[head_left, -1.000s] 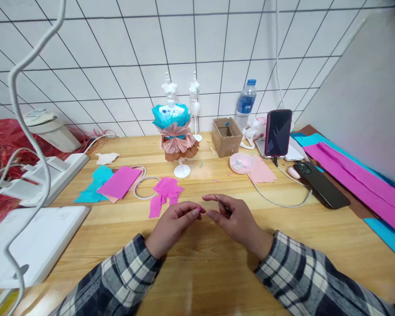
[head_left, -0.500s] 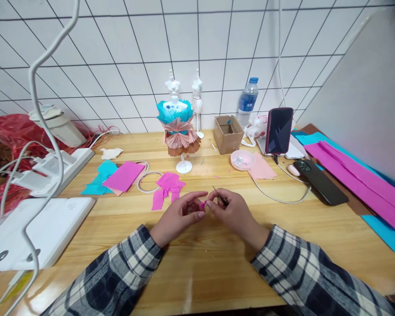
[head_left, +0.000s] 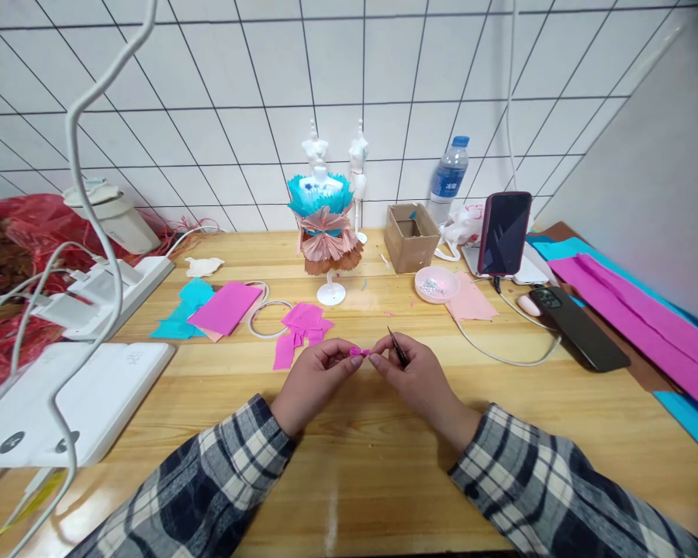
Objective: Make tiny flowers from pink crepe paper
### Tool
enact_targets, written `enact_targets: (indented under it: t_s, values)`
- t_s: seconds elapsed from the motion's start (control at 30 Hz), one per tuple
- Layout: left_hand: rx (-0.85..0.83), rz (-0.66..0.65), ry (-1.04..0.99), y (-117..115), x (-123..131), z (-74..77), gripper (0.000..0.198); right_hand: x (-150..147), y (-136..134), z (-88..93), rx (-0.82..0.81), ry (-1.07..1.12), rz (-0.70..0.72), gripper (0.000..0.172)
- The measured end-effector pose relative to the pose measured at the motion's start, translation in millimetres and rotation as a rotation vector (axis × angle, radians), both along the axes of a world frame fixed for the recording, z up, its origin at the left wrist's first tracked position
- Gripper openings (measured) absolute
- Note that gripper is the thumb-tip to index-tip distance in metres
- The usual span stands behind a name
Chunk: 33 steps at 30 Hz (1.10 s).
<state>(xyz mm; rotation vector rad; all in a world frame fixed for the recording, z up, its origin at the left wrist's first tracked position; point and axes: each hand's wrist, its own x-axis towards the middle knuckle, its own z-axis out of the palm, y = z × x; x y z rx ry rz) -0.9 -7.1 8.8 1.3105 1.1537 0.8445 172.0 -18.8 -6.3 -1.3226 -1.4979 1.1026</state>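
Note:
My left hand [head_left: 314,380] pinches one end of a small gathered piece of magenta crepe paper [head_left: 356,352] between thumb and forefinger. At the other end of that paper, the thumb and forefinger of my right hand [head_left: 419,376] are pressed together. A dark pointed tool, likely tweezers [head_left: 398,349], is tucked in my right hand, its tip pointing up. Just beyond my left hand lie several cut magenta paper strips [head_left: 303,319]. Behind them, a small white dress form [head_left: 331,293] stands upright in a turquoise, pink and brown paper dress [head_left: 326,232].
A pink dish [head_left: 436,285] of small beads, a cardboard box [head_left: 412,240] and a water bottle [head_left: 449,178] stand at back right. Phones [head_left: 503,232], a cable and long paper sheets [head_left: 634,318] lie right. Folded paper [head_left: 224,308], a power strip [head_left: 145,275] and a hanging white cable [head_left: 87,194] are left.
The magenta paper piece now stretches sideways between both hands, its gathered shape more visible. My left fingers have closed onto it, and the tool in my right hand has turned more upright.

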Motion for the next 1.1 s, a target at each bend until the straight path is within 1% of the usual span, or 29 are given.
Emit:
enact_targets:
  t_s: [0.1, 0.17, 0.27, 0.33, 0.4, 0.47, 0.5, 0.57, 0.63, 0.7, 0.8, 0.9, 1.0, 1.1]
  values:
    - [0.046, -0.018, 0.061, 0.0, -0.8, -1.5, 0.021, 3.3, -1.3, 2.6, 0.012, -0.004, 0.005, 0.014]
    - [0.098, -0.048, 0.151, -0.9, -1.1, -3.1, 0.021, 6.2, -2.3, 3.7, 0.02, -0.035, 0.012, 0.022]
    - [0.218, -0.098, 0.31, -3.3, -1.3, -5.7, 0.017, 9.2, -3.5, 4.4, 0.068, -0.195, 0.077, 0.029]
    - [0.3, -0.13, 0.403, -4.8, -1.6, -6.6, 0.013, 9.6, -3.7, 4.3, 0.108, -0.3, 0.115, 0.026]
    - [0.354, -0.146, 0.451, -5.7, -1.8, -6.4, 0.011, 9.3, -3.1, 3.8, 0.12, -0.345, 0.138, 0.019]
    - [0.359, -0.128, 0.437, -5.8, -1.7, -5.6, 0.011, 8.6, -1.8, 2.9, 0.094, -0.316, 0.139, 0.013]
    - [0.336, -0.111, 0.395, -5.6, -1.5, -5.1, 0.011, 8.2, -1.1, 2.3, 0.068, -0.276, 0.127, 0.012]
    - [0.237, -0.098, 0.242, -5.0, -0.7, -4.1, 0.022, 6.9, 0.2, 0.7, 0.004, -0.155, 0.086, 0.013]
    - [0.12, -0.128, 0.071, -4.5, 0.5, -3.1, 0.032, 5.1, 1.0, -1.6, -0.047, -0.015, 0.049, 0.018]
    - [0.054, -0.16, 0.007, -4.3, 1.7, -1.8, 0.029, 3.4, 1.5, -4.4, -0.073, 0.086, 0.025, 0.022]
    - [0.046, -0.132, 0.081, -4.4, 2.4, -0.6, 0.027, 2.7, 1.7, -7.5, -0.085, 0.127, 0.012, 0.024]
    - [0.045, -0.117, 0.114, -3.7, 0.9, -2.5, 0.028, 5.0, 1.4, -5.4, -0.089, 0.112, 0.075, 0.024]
    - [0.088, -0.119, 0.155, -2.6, -1.5, -6.1, 0.027, 7.6, 0.2, 0.5, -0.036, 0.009, 0.134, 0.025]
    - [0.159, -0.129, 0.226, -2.5, -2.5, -7.2, 0.026, 8.2, -0.7, 4.7, 0.056, -0.133, 0.135, 0.022]
